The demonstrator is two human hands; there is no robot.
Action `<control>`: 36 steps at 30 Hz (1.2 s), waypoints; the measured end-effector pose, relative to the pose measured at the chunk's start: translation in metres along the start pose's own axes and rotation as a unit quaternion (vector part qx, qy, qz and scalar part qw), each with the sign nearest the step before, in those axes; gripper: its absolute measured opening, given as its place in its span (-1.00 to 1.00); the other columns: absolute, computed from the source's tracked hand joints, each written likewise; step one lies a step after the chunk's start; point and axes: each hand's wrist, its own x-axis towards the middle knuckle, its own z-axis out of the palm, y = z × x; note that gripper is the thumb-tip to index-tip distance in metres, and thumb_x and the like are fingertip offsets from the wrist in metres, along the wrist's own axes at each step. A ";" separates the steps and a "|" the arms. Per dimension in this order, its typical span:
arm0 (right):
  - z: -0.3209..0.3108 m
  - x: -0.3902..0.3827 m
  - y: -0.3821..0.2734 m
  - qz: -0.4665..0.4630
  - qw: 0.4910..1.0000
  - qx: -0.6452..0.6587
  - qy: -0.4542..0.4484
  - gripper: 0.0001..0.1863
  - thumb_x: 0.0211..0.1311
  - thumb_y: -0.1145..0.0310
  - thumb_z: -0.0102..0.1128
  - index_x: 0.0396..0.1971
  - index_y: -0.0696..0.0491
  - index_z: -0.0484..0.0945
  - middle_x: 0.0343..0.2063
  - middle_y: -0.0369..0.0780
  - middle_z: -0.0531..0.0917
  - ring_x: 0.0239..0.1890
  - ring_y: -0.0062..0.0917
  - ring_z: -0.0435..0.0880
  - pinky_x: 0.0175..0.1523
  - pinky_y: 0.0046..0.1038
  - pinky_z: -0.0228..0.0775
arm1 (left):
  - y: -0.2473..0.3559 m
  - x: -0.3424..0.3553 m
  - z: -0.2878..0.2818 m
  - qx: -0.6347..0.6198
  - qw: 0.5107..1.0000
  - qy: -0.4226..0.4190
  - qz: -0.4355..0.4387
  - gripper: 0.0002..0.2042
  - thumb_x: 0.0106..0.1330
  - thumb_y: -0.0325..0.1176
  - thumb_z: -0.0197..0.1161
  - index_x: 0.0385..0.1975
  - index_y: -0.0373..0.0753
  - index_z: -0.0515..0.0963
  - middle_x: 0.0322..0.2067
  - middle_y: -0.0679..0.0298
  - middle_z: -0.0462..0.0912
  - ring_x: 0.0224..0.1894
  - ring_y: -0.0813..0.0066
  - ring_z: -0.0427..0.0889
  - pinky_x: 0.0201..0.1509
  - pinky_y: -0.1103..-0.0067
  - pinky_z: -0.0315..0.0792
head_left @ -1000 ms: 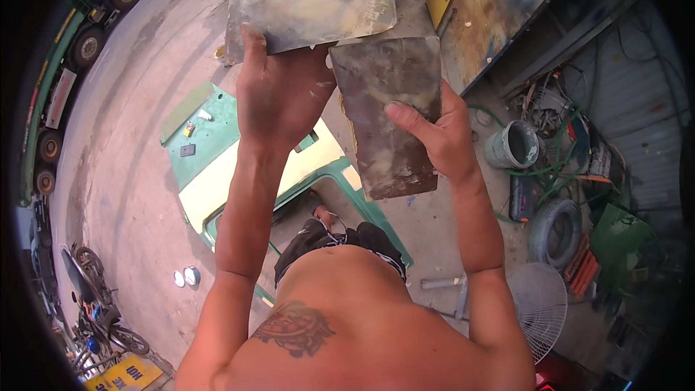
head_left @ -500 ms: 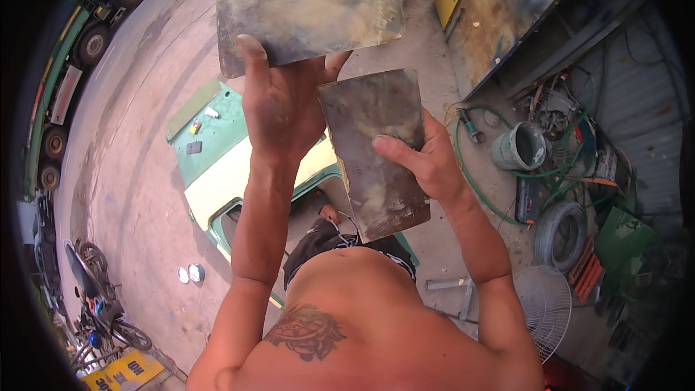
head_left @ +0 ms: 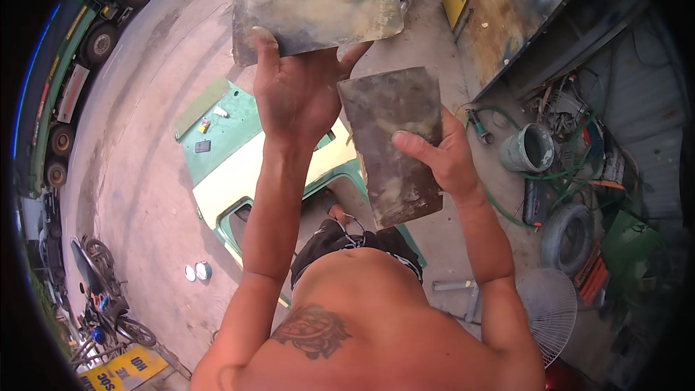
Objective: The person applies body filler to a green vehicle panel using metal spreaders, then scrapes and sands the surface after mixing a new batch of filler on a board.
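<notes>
Held out high in front of me is a wide, stained grey rectangular plate (head_left: 318, 7). My left hand (head_left: 300, 98) grips it from below, thumb lying over its near face and most fingers hidden behind. A second, smaller grey-brown plate (head_left: 398, 116) is in my right hand (head_left: 449, 156), closed on its right edge with the thumb across the face. Pale smears mark both plates, which are apart from each other. Below them lies a green and cream vehicle panel (head_left: 246, 174) with window-like openings, partly hidden by my left forearm.
On the right stand a grey bucket (head_left: 527, 148), a green hose (head_left: 499, 206), a tyre (head_left: 567, 239) and a fan (head_left: 548, 311). A truck (head_left: 101, 42) and motorcycles (head_left: 108, 297) are at left. Two small round tins (head_left: 203, 270) sit on the concrete.
Both hands and their plates have shifted slightly right, and the smaller plate has risen a little. My grips look the same. The whole view has also drifted a little.
</notes>
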 end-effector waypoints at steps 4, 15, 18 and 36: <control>-0.048 -0.003 -0.010 -0.059 0.977 0.031 0.203 -0.63 0.25 0.42 0.27 0.03 0.16 0.48 -0.11 -0.28 0.64 -0.11 -0.64 0.58 0.03 -0.54 0.42 | 0.000 0.005 -0.010 -0.064 0.996 0.047 -0.039 -0.38 0.50 0.16 -0.36 0.39 -0.12 0.08 0.38 0.12 0.17 0.42 0.09 0.13 0.45 0.01 0.06; -0.118 -0.023 0.077 0.027 0.833 0.526 0.172 -0.48 0.48 0.07 -0.10 0.27 0.07 0.25 -0.29 -0.25 0.42 -0.29 -0.47 0.44 -0.15 -0.36 0.40 | -0.151 -0.085 0.036 -0.075 0.915 0.084 -0.389 -0.51 0.38 -0.18 0.20 0.19 -0.35 0.34 0.06 0.14 0.55 0.10 0.35 0.56 0.23 0.40 0.42; -0.111 -0.061 0.110 -0.006 0.880 0.474 0.013 -0.34 0.42 0.21 0.04 0.41 0.08 0.07 0.21 -0.10 0.39 0.21 -0.34 0.42 0.27 -0.30 0.29 | -0.139 -0.030 0.010 -0.119 0.942 0.122 -0.288 -0.55 0.42 -0.11 0.13 0.10 -0.37 0.39 -0.01 0.11 0.59 0.00 0.32 0.63 0.13 0.38 0.50; -0.128 -0.080 0.029 -0.066 0.890 0.135 0.431 -0.37 0.40 0.11 0.05 0.25 0.30 0.24 0.26 -0.03 0.34 0.28 -0.21 0.34 0.38 -0.18 0.13 | -0.118 -0.070 0.021 0.199 0.971 0.059 -0.122 -0.57 0.24 -0.23 0.30 0.01 -0.39 0.48 -0.13 0.23 0.63 -0.10 0.54 0.55 0.02 0.51 0.45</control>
